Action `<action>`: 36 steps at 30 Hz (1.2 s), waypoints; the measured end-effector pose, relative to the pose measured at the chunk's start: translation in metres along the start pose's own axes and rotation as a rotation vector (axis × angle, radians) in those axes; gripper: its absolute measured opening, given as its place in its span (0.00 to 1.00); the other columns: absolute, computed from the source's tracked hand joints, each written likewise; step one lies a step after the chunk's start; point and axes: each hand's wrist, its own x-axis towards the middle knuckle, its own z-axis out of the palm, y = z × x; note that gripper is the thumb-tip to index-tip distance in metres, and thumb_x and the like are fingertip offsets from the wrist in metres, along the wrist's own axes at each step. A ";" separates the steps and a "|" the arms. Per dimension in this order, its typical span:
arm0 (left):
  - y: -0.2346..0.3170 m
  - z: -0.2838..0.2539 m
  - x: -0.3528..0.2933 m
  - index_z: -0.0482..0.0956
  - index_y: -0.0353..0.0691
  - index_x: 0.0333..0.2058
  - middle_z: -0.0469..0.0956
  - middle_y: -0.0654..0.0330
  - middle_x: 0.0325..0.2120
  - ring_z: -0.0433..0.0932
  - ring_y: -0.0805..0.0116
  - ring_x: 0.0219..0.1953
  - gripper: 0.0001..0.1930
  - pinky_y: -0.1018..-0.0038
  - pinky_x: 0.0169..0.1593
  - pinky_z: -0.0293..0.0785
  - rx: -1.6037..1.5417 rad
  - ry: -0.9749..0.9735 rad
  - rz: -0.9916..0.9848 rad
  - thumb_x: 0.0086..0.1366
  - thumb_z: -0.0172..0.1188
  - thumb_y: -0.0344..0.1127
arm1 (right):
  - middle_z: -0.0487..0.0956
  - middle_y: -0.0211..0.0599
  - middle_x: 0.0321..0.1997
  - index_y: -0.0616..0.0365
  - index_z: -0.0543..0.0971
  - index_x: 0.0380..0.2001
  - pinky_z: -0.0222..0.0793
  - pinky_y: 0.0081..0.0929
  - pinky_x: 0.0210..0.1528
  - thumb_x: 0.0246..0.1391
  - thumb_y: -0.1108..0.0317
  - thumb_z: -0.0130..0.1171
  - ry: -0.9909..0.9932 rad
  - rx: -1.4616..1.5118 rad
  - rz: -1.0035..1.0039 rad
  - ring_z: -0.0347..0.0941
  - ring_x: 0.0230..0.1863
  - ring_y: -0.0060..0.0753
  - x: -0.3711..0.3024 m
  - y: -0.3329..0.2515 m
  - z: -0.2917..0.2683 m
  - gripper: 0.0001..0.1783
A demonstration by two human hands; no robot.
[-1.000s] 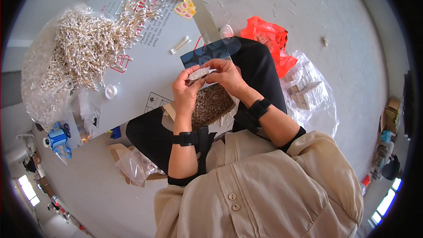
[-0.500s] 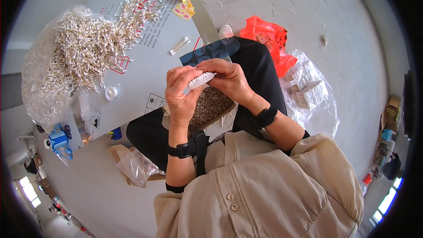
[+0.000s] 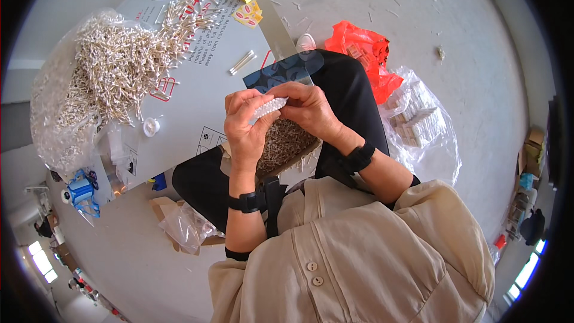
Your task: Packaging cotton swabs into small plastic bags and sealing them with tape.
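Between my two hands is a packed bundle of cotton swabs (image 3: 270,107), its white tips turned up toward me. My left hand (image 3: 244,124) wraps the bundle's left side, with the thumb below and the fingers over the top. At the other end, my right hand (image 3: 312,107) pinches it with bent fingers; part of the bundle is hidden behind them. Just under my hands, between my legs, sits an open box (image 3: 294,160) full of thin brownish sticks. A dark blue see-through sheet (image 3: 281,75) lies just beyond my fingers.
A big heap of cotton swabs (image 3: 119,60) spills from a clear bag on the table (image 3: 179,107) at left. Yellow packets (image 3: 248,15), a few loose swabs (image 3: 242,63), a white spool (image 3: 150,126) and a blue tape dispenser (image 3: 81,191) are there too. Red (image 3: 385,82) and clear bags (image 3: 439,143) lie right.
The bundle has tilted a little, so a narrower strip of its tips shows. My fingers have shifted slightly on it; both hands stay in nearly the same place.
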 end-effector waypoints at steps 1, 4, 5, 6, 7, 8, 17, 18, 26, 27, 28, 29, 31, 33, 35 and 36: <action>-0.002 0.002 0.001 0.83 0.42 0.40 0.77 0.63 0.37 0.73 0.63 0.43 0.18 0.72 0.46 0.73 -0.014 0.005 -0.032 0.48 0.73 0.27 | 0.79 0.31 0.38 0.68 0.79 0.42 0.75 0.21 0.43 0.49 0.86 0.60 0.025 0.022 0.027 0.77 0.40 0.22 0.000 0.001 0.001 0.14; -0.008 0.006 -0.003 0.83 0.40 0.40 0.78 0.63 0.39 0.76 0.67 0.40 0.16 0.75 0.42 0.74 -0.159 0.008 -0.206 0.50 0.71 0.25 | 0.81 0.32 0.34 0.67 0.79 0.41 0.75 0.20 0.41 0.49 0.83 0.61 0.043 0.006 0.141 0.78 0.35 0.22 0.002 0.007 -0.004 0.14; -0.010 0.007 -0.004 0.83 0.38 0.40 0.79 0.62 0.39 0.77 0.70 0.39 0.14 0.77 0.41 0.74 -0.289 0.006 -0.349 0.53 0.69 0.24 | 0.81 0.32 0.34 0.67 0.79 0.41 0.75 0.20 0.41 0.49 0.83 0.61 0.043 0.007 0.142 0.78 0.35 0.22 0.003 0.008 -0.006 0.14; -0.011 0.008 -0.007 0.83 0.38 0.40 0.79 0.62 0.39 0.77 0.70 0.39 0.14 0.77 0.41 0.74 -0.289 0.006 -0.350 0.53 0.69 0.24 | 0.82 0.32 0.34 0.66 0.79 0.42 0.75 0.19 0.41 0.51 0.81 0.61 0.029 -0.004 0.189 0.78 0.36 0.21 0.004 0.008 -0.009 0.13; -0.011 0.008 -0.008 0.83 0.35 0.41 0.80 0.61 0.39 0.78 0.72 0.37 0.13 0.79 0.40 0.75 -0.481 0.036 -0.486 0.55 0.66 0.22 | 0.82 0.32 0.35 0.65 0.80 0.43 0.76 0.18 0.42 0.54 0.79 0.61 0.016 -0.014 0.235 0.79 0.37 0.19 0.005 0.007 -0.010 0.12; -0.012 0.008 -0.010 0.82 0.31 0.42 0.81 0.59 0.38 0.78 0.75 0.36 0.12 0.81 0.40 0.75 -0.673 0.067 -0.621 0.57 0.63 0.21 | 0.82 0.32 0.35 0.65 0.80 0.43 0.76 0.18 0.42 0.54 0.79 0.61 0.017 -0.014 0.236 0.79 0.37 0.19 0.005 0.009 -0.010 0.12; -0.043 0.029 -0.027 0.82 0.28 0.39 0.82 0.55 0.36 0.80 0.73 0.36 0.10 0.78 0.45 0.77 -0.804 0.234 -0.681 0.59 0.58 0.20 | 0.82 0.33 0.34 0.65 0.81 0.41 0.75 0.17 0.37 0.54 0.72 0.64 0.104 -0.016 0.237 0.78 0.32 0.18 0.003 0.034 -0.008 0.12; -0.045 0.030 -0.028 0.82 0.28 0.39 0.82 0.55 0.36 0.80 0.73 0.36 0.10 0.78 0.45 0.77 -0.803 0.236 -0.681 0.59 0.58 0.20 | 0.82 0.33 0.33 0.66 0.81 0.40 0.75 0.16 0.37 0.54 0.72 0.64 0.123 -0.058 0.255 0.78 0.32 0.18 0.004 0.035 -0.007 0.12; -0.050 0.029 -0.023 0.82 0.30 0.35 0.81 0.60 0.30 0.77 0.76 0.31 0.07 0.81 0.38 0.72 -0.769 0.162 -0.672 0.59 0.56 0.20 | 0.81 0.32 0.31 0.66 0.81 0.38 0.74 0.16 0.35 0.54 0.72 0.63 0.156 -0.042 0.337 0.77 0.30 0.16 0.008 0.035 -0.005 0.10; -0.052 0.028 -0.024 0.82 0.30 0.35 0.81 0.60 0.30 0.77 0.76 0.31 0.07 0.81 0.38 0.72 -0.768 0.163 -0.673 0.59 0.56 0.20 | 0.82 0.32 0.32 0.65 0.81 0.39 0.74 0.16 0.36 0.54 0.72 0.64 0.142 -0.087 0.333 0.77 0.31 0.16 0.009 0.034 -0.004 0.10; -0.051 0.027 -0.020 0.82 0.30 0.35 0.81 0.60 0.31 0.77 0.76 0.32 0.07 0.80 0.40 0.73 -0.770 0.133 -0.670 0.59 0.58 0.20 | 0.82 0.32 0.32 0.65 0.81 0.39 0.74 0.15 0.36 0.54 0.72 0.64 0.128 -0.133 0.326 0.77 0.31 0.16 0.011 0.033 -0.004 0.11; -0.050 0.027 -0.017 0.82 0.31 0.36 0.81 0.60 0.33 0.78 0.75 0.33 0.07 0.80 0.41 0.74 -0.772 0.104 -0.667 0.58 0.60 0.20 | 0.82 0.32 0.32 0.65 0.81 0.39 0.74 0.15 0.36 0.54 0.72 0.64 0.128 -0.134 0.324 0.77 0.31 0.16 0.010 0.032 -0.005 0.11; -0.043 0.026 -0.019 0.81 0.31 0.38 0.81 0.60 0.35 0.78 0.75 0.34 0.08 0.79 0.43 0.75 -0.779 0.116 -0.634 0.58 0.62 0.20 | 0.82 0.31 0.34 0.63 0.81 0.42 0.74 0.14 0.35 0.54 0.74 0.63 0.140 -0.072 0.222 0.77 0.32 0.15 0.003 0.029 -0.007 0.12; -0.040 0.026 -0.020 0.81 0.31 0.40 0.81 0.60 0.36 0.79 0.74 0.36 0.10 0.78 0.44 0.76 -0.787 0.126 -0.603 0.58 0.64 0.20 | 0.83 0.31 0.35 0.63 0.81 0.44 0.74 0.14 0.35 0.55 0.75 0.63 0.125 0.009 0.174 0.78 0.33 0.15 0.001 0.036 -0.013 0.13; -0.040 0.022 -0.023 0.81 0.32 0.43 0.81 0.61 0.39 0.79 0.74 0.38 0.13 0.77 0.46 0.77 -0.649 0.089 -0.568 0.57 0.65 0.20 | 0.83 0.31 0.35 0.62 0.80 0.46 0.74 0.14 0.35 0.55 0.76 0.62 0.104 0.092 0.129 0.78 0.34 0.15 0.000 0.035 -0.014 0.14; -0.040 0.022 -0.025 0.81 0.32 0.43 0.81 0.61 0.39 0.79 0.74 0.38 0.13 0.77 0.46 0.77 -0.649 0.089 -0.569 0.57 0.65 0.20 | 0.83 0.31 0.35 0.61 0.80 0.47 0.74 0.14 0.35 0.56 0.76 0.62 0.094 0.053 0.166 0.79 0.34 0.16 0.000 0.034 -0.016 0.14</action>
